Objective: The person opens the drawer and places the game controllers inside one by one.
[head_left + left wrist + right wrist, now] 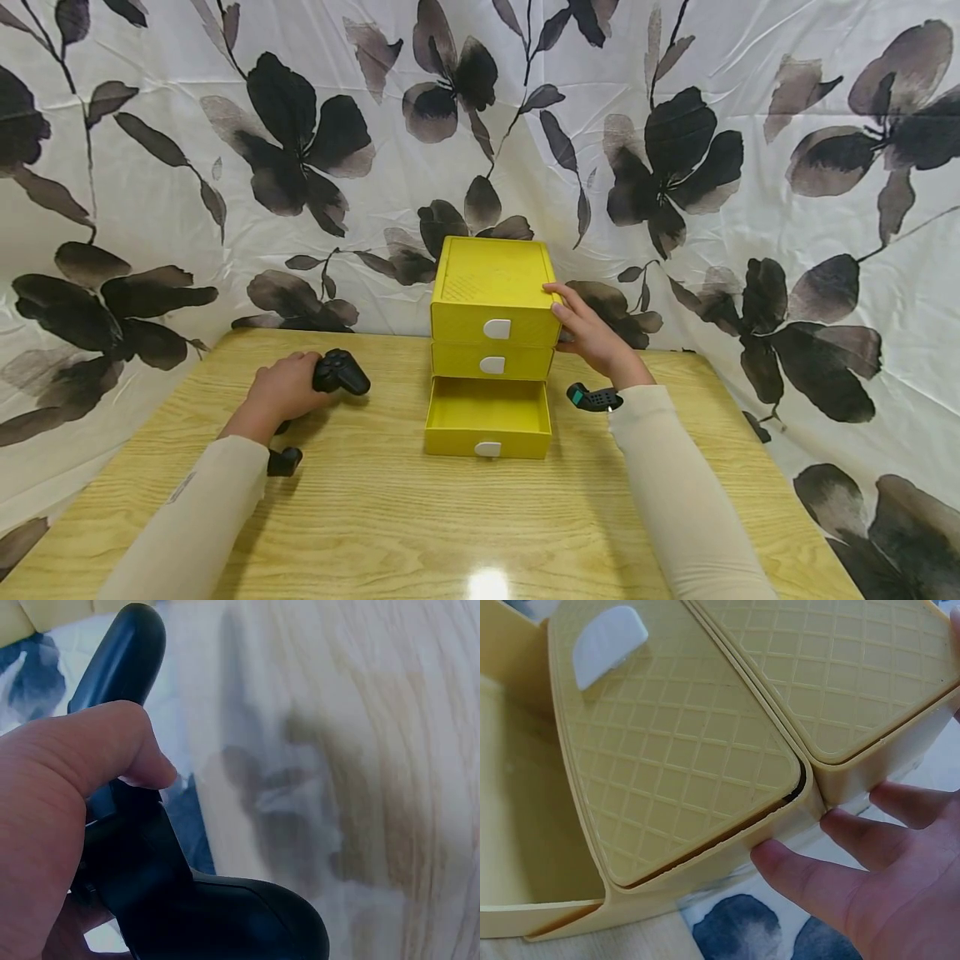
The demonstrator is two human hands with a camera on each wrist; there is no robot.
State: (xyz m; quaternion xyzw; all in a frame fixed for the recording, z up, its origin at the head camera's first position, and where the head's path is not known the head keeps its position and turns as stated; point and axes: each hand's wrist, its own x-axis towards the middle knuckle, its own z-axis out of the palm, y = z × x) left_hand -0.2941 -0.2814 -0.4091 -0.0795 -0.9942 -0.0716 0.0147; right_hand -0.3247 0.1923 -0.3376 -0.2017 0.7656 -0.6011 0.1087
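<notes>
Left of the yellow drawer unit, my left hand grips a black game controller above the tabletop. The left wrist view shows the thumb curled over the middle of the controller. My right hand rests against the unit's upper right side with its fingers spread and nearly straight. In the right wrist view the fingertips touch the side wall below the grid-patterned drawer fronts. The bottom drawer is pulled out and its yellow floor shows. The two drawers above are closed, each with a white tab handle.
The light wooden table carries the drawer unit near its back edge. Behind it hangs a white cloth with dark flowers. Each wrist wears a black strap device, one of them a right wrist device.
</notes>
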